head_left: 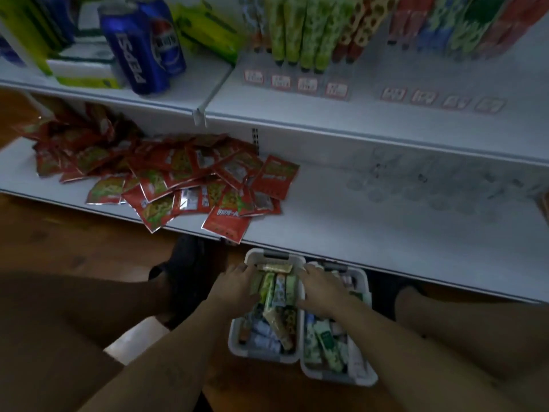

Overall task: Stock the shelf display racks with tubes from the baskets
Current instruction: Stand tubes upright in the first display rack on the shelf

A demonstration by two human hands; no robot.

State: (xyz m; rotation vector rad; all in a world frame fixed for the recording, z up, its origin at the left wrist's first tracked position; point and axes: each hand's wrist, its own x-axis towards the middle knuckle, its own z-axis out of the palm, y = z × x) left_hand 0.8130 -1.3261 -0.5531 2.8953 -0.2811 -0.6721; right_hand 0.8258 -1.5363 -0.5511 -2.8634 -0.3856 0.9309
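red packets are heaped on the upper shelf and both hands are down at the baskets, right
No: the head view shows the red packets heaped on the lower shelf, below the blue cans. The left hand and right hand are down at the baskets.

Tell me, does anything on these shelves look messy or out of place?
Yes. The red packets on the lower shelf lie in a loose, overlapping heap rather than rows, and a few hang over the front edge. The tubes on the upper shelf stand in tidy rows.
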